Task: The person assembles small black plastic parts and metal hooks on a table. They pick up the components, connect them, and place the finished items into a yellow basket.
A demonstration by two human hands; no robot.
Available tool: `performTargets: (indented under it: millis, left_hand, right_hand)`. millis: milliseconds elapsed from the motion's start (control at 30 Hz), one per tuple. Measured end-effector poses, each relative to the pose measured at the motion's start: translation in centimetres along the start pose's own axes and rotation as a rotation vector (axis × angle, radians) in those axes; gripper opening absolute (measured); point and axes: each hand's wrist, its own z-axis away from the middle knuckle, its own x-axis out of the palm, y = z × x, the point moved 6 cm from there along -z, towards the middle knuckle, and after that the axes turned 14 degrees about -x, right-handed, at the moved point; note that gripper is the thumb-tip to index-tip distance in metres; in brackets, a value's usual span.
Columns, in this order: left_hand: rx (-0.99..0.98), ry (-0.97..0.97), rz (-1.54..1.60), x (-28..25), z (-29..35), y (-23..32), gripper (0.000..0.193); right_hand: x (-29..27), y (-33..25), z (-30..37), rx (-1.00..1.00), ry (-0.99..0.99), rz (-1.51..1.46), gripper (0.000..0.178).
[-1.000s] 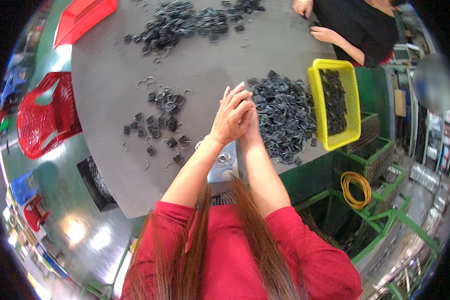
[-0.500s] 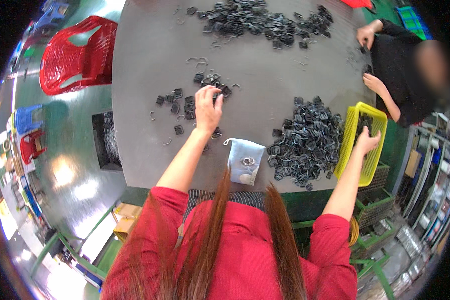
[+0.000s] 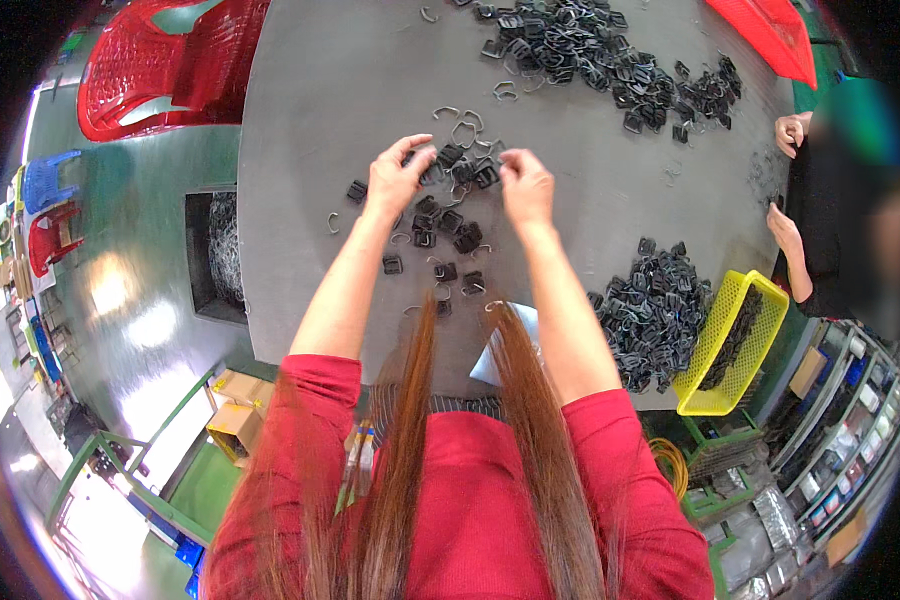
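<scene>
both hands among black clips

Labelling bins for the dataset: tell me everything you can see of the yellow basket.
The yellow basket is a rectangular tray of bright yellow plastic mesh with perforated walls and a solid rim. It sits at the right edge of the grey table, one end overhanging toward the green frame below. A strip of dark clips lies inside along its length; the rest of its floor looks bare. A larger clip pile on the table abuts its left wall. No hand touches it.
</scene>
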Motion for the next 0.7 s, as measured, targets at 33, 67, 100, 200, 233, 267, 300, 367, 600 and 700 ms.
performTargets:
  millis: [33,67,100,200,233,267,300,367,600,700]
  left_hand:
    - [-0.104,-0.191,0.162,-0.8,-1.2,-1.3,0.027]
    - [-0.184,-0.297,0.313,-1.1,-0.5,-0.4,0.030]
    - [-0.198,-0.292,0.221,-1.4,-0.7,-0.9,0.030]
    - [0.058,-0.134,-0.074,-2.4,-0.6,0.4,0.030]
    - [0.193,-0.056,-0.176,-2.5,-0.2,1.5,0.031]
    - [0.212,0.054,-0.318,-2.6,-0.1,1.9,0.032]
    - [0.231,0.162,-0.461,-2.2,0.0,2.4,0.034]
    - [0.302,0.365,-0.677,-0.5,0.2,3.1,0.042]
    - [0.262,0.285,-0.651,2.0,-2.0,2.0,0.031]
    - [0.046,-0.016,-0.311,0.6,-2.6,1.4,0.026]
  right_hand:
    - [-0.5,0.8,-0.5,0.113,-0.009,-0.063,0.024]
    - [-1.4,1.3,-1.1,0.229,-0.012,-0.117,0.021]
    - [-2.2,0.9,-1.5,0.213,-0.057,0.015,0.020]
    - [-1.8,-1.5,-2.0,0.068,-0.163,0.193,0.017]
    - [-0.8,-2.2,-1.9,0.022,-0.193,0.208,0.017]
    - [0.0,-4.1,-1.8,0.074,-0.304,0.282,0.023]
    - [1.2,-5.1,-1.4,0.078,-0.291,0.326,0.027]
    - [3.1,-5.9,-0.8,0.053,-0.267,0.390,0.035]
    - [0.7,-1.2,0.1,0.392,-0.057,-0.176,0.031]
    - [-1.5,0.2,1.7,0.594,-0.090,-0.816,0.032]
